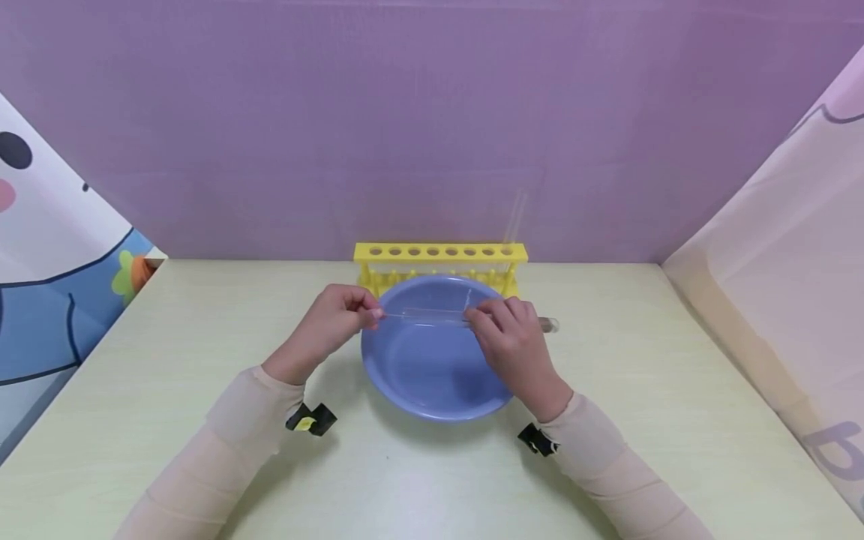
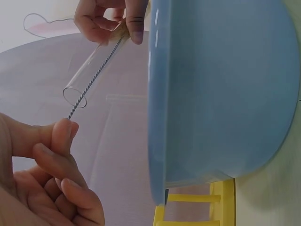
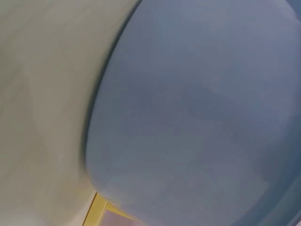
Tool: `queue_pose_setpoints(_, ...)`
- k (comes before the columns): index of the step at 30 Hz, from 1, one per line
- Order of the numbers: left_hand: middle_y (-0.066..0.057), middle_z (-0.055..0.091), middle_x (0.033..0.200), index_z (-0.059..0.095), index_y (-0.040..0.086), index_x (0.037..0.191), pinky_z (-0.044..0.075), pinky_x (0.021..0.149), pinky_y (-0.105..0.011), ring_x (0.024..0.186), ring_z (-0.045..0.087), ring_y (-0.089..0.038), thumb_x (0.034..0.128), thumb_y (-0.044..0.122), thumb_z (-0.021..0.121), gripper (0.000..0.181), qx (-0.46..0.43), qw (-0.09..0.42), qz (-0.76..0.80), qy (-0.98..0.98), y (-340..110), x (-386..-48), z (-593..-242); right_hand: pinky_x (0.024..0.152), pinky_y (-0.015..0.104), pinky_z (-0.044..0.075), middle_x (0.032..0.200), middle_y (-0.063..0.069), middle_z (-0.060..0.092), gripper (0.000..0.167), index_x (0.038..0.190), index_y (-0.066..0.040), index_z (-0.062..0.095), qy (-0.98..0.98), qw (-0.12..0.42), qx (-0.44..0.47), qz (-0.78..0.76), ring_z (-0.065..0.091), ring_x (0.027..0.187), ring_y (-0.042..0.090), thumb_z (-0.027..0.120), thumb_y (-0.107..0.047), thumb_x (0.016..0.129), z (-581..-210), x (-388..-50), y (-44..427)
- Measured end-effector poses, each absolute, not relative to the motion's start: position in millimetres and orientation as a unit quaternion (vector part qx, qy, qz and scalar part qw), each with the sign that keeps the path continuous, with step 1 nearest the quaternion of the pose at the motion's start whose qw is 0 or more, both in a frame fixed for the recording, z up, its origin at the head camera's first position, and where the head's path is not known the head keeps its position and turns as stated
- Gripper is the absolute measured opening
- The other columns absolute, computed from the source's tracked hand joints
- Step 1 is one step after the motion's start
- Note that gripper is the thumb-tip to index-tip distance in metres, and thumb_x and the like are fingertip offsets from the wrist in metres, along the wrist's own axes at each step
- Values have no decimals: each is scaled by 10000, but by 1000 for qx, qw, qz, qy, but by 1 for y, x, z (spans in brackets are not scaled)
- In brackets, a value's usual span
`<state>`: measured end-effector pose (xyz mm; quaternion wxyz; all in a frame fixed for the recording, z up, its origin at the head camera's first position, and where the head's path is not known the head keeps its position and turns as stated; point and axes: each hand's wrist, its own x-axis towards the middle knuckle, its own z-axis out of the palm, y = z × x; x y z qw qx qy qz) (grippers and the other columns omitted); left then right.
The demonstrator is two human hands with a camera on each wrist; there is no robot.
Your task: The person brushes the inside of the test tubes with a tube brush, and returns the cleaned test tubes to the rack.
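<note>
Over the blue basin (image 1: 439, 382), a clear glass test tube (image 1: 435, 316) lies sideways in my right hand (image 1: 516, 345), its closed end sticking out past the fingers to the right. A test tube brush (image 2: 97, 74) with a twisted wire stem runs into the tube's open mouth. Its tan bristles sit inside the tube near the right fingers. Thumb and index finger of my left hand (image 1: 331, 322) pinch the end of the wire, just outside the mouth. Neither hand shows in the right wrist view, where the basin's side (image 3: 188, 117) takes up most of the picture.
Right behind the basin stands a yellow test tube rack (image 1: 439, 253) with a row of holes. A clear glass tube (image 1: 516, 217) rises from its rightmost hole. The pale tabletop (image 1: 418, 487) meets a purple backdrop (image 1: 432, 135) at the back.
</note>
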<state>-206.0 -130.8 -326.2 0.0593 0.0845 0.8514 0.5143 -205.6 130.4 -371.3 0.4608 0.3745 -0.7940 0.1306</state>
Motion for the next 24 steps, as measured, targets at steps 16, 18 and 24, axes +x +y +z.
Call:
queue_pose_setpoints(16,-22,609,668,641,-68,850,432,714,-290,719,566,-192,873,40,598,119,84,52,507,856,-128,-207,-331,563,352,397,807,95,619,55,879,-23,667,-789,468,380,123,497,677,253,686,-35,829,-372,-203,131)
queue_pose_setpoints(18,-23,609,663,642,-63,844,431,709,-290,715,568,-198,872,42,602,116,83,49,501,860,-128,-207,-331,563,353,399,805,94,620,97,872,-23,662,-787,471,379,125,498,676,252,715,-17,792,-372,-203,130)
queue_pose_setpoints(24,-40,593,650,637,-41,800,426,644,-281,659,531,-178,863,28,617,96,87,29,476,875,-126,-205,-332,574,353,402,827,97,622,117,879,-28,671,-790,463,380,131,510,699,253,730,-23,779,-370,-204,131)
